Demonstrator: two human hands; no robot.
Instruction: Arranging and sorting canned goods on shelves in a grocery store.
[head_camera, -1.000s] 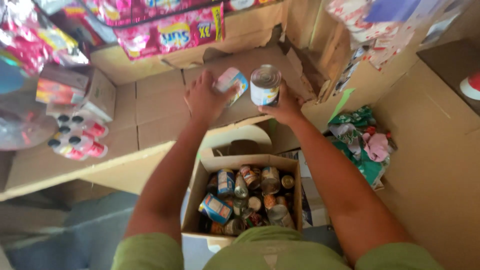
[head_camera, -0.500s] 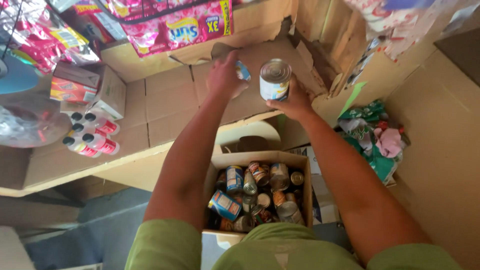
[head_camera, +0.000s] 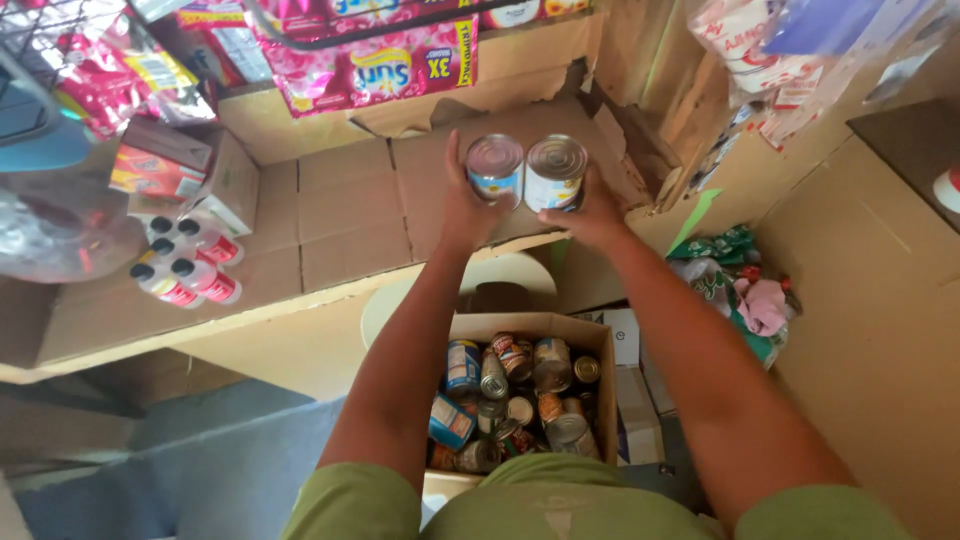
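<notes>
Two tins up at shelf level, one per hand. Left hand (head_camera: 458, 205) wrapped around a blue-labelled can (head_camera: 495, 170), fingers closed on its side. Right hand (head_camera: 590, 210) gripping a white-labelled can (head_camera: 555, 172) from below and behind. The two cans are upright, lids toward the camera, touching or nearly so, held just above the cardboard-lined shelf (head_camera: 340, 220).

Step in hand, as I read it: setting the pair down on the shelf. The cans look low over the board, but I cannot tell if their bases rest on it. The next move calls for level bases on the cardboard, a clean release of both grips, and no nudging of one tin by the other.

Below the forearms, toward the body: an open cardboard box (head_camera: 600, 345) full of mixed tins lying at all angles. Well off the left hand, on the same shelf: a cluster of small white bottles with black caps (head_camera: 185, 262) and a small carton (head_camera: 175, 175) beside them. Beyond the hands, at the back: pink detergent packs (head_camera: 370, 65). Off the right hand, lower down: a heap of bags and pink cloth (head_camera: 745, 290) against a cardboard wall.

Nothing lies directly under the cans; the torn cardboard edge (head_camera: 600, 95) just beyond the right hand is the nearest snag.
</notes>
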